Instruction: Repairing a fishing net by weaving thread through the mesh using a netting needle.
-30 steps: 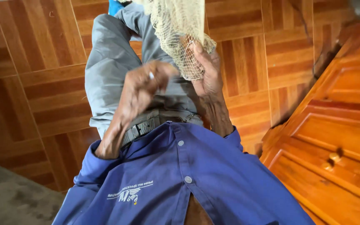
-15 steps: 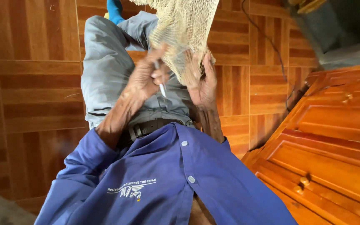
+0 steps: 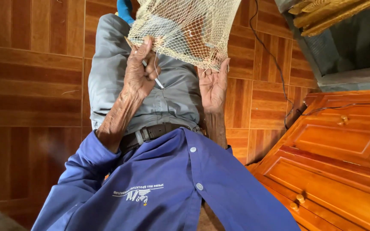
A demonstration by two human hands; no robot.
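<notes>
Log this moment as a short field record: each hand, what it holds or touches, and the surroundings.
left hand: closed around a thin netting needle, knuckles against the net
right hand: open, palm toward the camera, fingertips at the net's lower edge
net: pale mesh, hanging over the lap
clothing: blue jacket, grey trousers, dark belt
floor: wood-pattern tiles
to the right: orange wooden cabinet, black cable

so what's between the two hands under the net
In the head view, grey trouser fabric fills the gap between left hand and right hand, below the pale yellow mesh net; nothing else lies there.
</notes>
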